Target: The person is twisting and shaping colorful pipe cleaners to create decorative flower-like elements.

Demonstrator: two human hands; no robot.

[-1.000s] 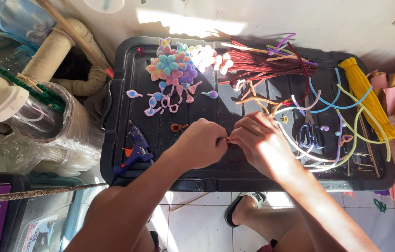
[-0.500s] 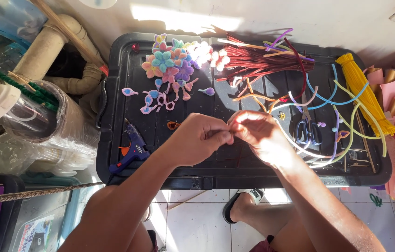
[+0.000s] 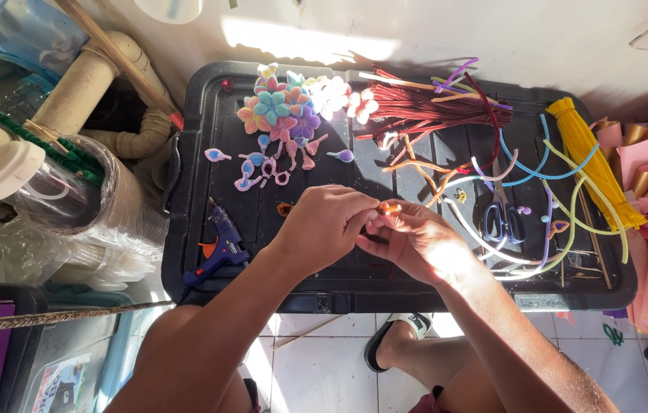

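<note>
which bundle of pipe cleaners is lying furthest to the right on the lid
The yellow bundle, lying slantwise near the right edge of the black lid. The dark red bundle lies further left, near the top middle.

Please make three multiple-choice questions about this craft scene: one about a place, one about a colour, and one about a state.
1. Where does the glue gun lie on the black lid?
A. near its left edge, left of the hands
B. beside the scissors
C. on the yellow bundle

2. What colour is the small piece pinched between the two hands?
A. green
B. orange
C. white

3. How are the scissors?
A. held in the left hand
B. hanging off the lid
C. lying untouched among the loose stems

Answers:
1 A: the blue glue gun lies close to the lid's left edge.
2 B: the piece at the fingertips of the left hand and right hand is orange.
3 C: the scissors lie flat right of both hands, with no hand on them.
</note>
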